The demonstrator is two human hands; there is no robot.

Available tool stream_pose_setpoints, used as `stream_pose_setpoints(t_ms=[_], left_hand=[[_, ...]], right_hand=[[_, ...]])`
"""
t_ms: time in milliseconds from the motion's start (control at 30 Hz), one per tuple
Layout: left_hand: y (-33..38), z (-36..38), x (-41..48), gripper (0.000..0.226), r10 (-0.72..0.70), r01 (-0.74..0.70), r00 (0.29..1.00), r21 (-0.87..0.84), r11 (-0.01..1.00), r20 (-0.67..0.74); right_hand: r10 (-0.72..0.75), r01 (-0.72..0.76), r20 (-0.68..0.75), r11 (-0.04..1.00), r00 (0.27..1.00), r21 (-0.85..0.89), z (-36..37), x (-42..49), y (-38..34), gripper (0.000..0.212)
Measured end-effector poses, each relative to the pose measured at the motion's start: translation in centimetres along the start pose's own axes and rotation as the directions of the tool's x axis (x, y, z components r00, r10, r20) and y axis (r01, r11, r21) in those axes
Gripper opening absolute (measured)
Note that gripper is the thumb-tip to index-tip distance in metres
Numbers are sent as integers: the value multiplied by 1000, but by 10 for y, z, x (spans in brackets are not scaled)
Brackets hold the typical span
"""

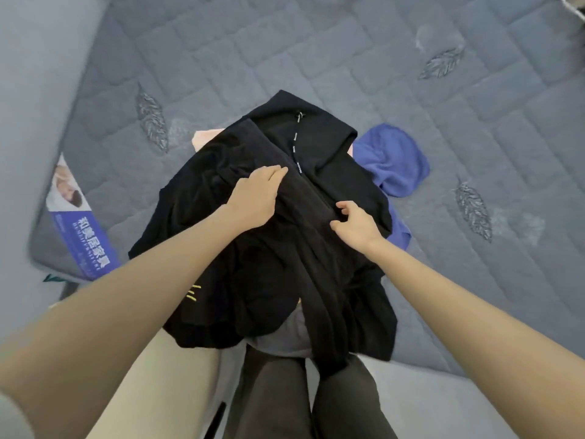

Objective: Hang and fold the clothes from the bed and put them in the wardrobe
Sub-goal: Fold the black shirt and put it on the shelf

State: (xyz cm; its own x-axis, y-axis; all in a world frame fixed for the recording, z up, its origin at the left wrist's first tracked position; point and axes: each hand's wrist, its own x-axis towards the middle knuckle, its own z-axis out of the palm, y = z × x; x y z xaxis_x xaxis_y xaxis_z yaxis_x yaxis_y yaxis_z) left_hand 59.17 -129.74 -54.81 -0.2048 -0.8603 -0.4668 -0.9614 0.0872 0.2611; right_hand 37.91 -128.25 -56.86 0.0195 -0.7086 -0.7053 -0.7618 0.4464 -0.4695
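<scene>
A heap of black clothes lies on the near edge of the grey quilted mattress and hangs over its front. On top is a black garment with a white-lettered tape down its middle. My left hand lies flat on a folded strip of this black cloth, fingers together. My right hand pinches the same strip a little lower and to the right. A blue garment lies crumpled behind the heap on the right. A pale pink piece peeks out at the heap's far left.
A blue and white label sticks to the mattress corner at left. A grey bed frame runs along the front. My legs in dark trousers stand against it. Bare mattress stretches beyond and to the right of the heap.
</scene>
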Motion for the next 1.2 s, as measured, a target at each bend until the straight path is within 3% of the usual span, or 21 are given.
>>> stream_pose_setpoints(t_ms=[267, 400, 533, 667, 800, 867, 933, 1000, 1067, 1200], left_hand=[[-15, 10, 79, 69, 158, -212, 971, 340, 916, 178], [-18, 8, 81, 78, 239, -260, 965, 439, 860, 105], [-26, -3, 66, 70, 322, -306, 945, 479, 823, 52], [-36, -17, 27, 83, 329, -278, 941, 368, 887, -83], [-28, -21, -34, 70, 97, -55, 959, 164, 985, -266], [-23, -22, -63, 65, -12, 38, 945, 74, 997, -325], [-16, -21, -95, 63, -150, 110, 920, -129, 986, -361], [-3, -20, -131, 60, -325, 178, 861, -367, 913, -390], [16, -18, -167, 51, -530, 242, 750, -580, 778, -397], [53, -8, -242, 25, -772, 391, 560, -725, 567, -301]], right_hand=[[-34, 34, 15, 999, 999, 9, 19, 22, 4, 56], [-93, 96, 50, 994, 994, -49, 26, 11, 2, 32], [-249, 230, -51, 943, 967, -241, 19, -9, -9, 24], [-397, 325, -146, 874, 906, -361, -1, -32, -22, 13], [-479, 386, -125, 813, 869, -437, -22, -54, -42, 9], [-528, 429, -87, 765, 845, -481, -29, -66, -51, 9], [-579, 481, -42, 714, 815, -509, -34, -78, -60, 10], [-628, 536, -10, 673, 778, -510, -38, -93, -67, 12], [-679, 604, 23, 635, 733, -482, -42, -113, -73, 11], [-746, 724, 144, 552, 651, -413, -42, -159, -84, 11]])
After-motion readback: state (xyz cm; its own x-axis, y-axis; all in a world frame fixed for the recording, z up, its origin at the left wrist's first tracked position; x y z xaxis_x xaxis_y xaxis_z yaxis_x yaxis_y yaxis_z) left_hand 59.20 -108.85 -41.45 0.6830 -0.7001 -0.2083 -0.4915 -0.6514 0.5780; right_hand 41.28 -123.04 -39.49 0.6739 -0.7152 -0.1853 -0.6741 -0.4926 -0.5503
